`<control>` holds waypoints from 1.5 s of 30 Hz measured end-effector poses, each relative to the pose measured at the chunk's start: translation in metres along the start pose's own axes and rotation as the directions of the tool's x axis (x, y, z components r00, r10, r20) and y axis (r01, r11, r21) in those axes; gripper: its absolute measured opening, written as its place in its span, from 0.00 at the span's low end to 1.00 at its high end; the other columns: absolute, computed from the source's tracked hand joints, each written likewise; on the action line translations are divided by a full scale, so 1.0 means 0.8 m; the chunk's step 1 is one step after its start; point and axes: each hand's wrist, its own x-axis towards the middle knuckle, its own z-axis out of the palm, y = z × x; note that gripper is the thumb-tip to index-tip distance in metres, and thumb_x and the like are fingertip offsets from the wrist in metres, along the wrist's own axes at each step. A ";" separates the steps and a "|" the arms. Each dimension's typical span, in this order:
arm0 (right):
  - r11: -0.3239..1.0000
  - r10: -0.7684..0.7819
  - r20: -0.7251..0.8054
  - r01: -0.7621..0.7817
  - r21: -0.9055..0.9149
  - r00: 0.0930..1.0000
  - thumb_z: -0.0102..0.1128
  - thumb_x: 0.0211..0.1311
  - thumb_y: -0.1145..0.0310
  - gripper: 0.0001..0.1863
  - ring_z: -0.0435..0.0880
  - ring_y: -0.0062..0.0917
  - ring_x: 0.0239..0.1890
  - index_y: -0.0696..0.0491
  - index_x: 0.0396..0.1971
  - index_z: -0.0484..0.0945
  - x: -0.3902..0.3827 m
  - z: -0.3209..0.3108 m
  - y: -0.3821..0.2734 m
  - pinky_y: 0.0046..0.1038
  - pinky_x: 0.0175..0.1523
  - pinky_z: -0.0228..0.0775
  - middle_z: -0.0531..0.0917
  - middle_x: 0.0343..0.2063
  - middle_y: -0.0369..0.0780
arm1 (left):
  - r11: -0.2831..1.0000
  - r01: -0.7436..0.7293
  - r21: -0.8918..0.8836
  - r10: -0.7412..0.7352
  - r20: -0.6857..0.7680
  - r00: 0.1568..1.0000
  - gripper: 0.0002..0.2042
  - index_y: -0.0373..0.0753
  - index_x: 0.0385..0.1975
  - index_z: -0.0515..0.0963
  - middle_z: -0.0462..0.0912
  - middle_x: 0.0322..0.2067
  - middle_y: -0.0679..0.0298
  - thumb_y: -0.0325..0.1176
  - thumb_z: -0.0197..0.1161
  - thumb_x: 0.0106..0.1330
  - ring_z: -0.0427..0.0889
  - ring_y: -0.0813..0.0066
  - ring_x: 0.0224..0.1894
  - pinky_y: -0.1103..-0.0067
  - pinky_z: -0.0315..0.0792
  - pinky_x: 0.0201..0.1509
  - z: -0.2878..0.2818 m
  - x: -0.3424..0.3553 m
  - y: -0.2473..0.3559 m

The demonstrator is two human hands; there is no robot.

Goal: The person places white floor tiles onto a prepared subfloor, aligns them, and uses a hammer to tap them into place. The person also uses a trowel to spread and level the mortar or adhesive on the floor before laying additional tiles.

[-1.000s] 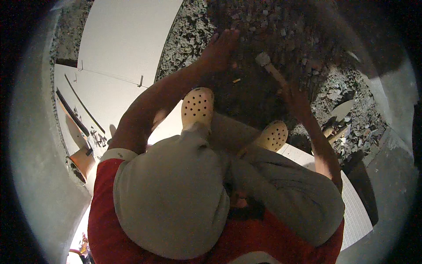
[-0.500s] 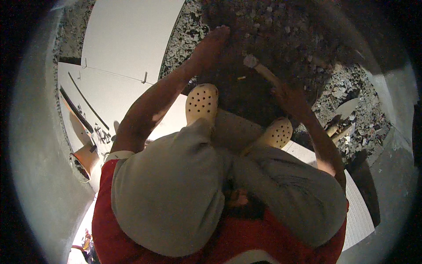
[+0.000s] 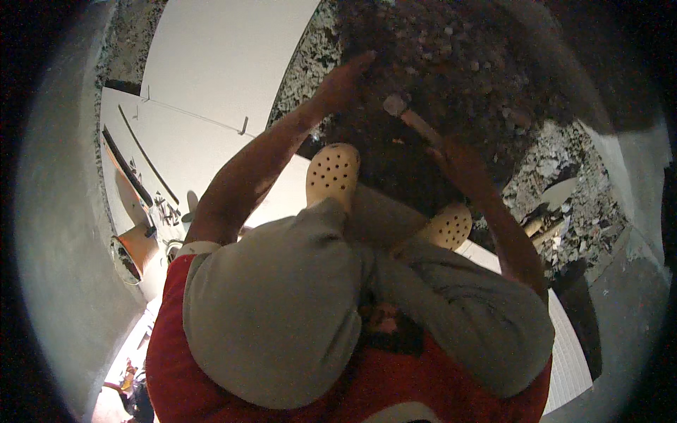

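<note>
My right hand (image 3: 457, 161) is closed round the handle of a short-handled hammer (image 3: 421, 128). Its pale, rounded head (image 3: 395, 106) points up and left, just above the dark rubble bed (image 3: 430, 63). In shadow, my left hand (image 3: 345, 79) reaches forward over the left side of that bed, fingers stretched out and nothing visible in them. Whether it touches the bed I cannot tell. Beside my left forearm lie large white tiles (image 3: 218, 63).
My pale perforated clogs (image 3: 333, 170) stand on the tiles before me. A trowel (image 3: 559, 194) and wooden handles (image 3: 541, 229) lie on grey rubble (image 3: 585, 176) at right. An orange-brown container (image 3: 137, 247) and thin strips (image 3: 148, 155) are at left. Grey walls (image 3: 60, 211) flank both sides.
The hammer's head has shifted slightly left and downward in the picture. My left hand stays over the bed, its fingers reaching a little farther right. The whole view has tilted slightly.
</note>
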 end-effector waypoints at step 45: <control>0.953 0.233 -0.091 -0.208 0.221 0.968 0.60 0.72 0.55 0.18 0.86 0.43 0.27 0.56 0.44 0.77 -0.145 -0.043 0.099 0.42 0.32 0.76 0.83 0.26 0.50 | 0.984 -0.173 0.032 0.164 0.182 0.969 0.25 0.39 0.70 0.69 0.69 0.70 0.48 0.25 0.56 0.72 0.68 0.49 0.73 0.61 0.67 0.74 0.017 -0.015 0.091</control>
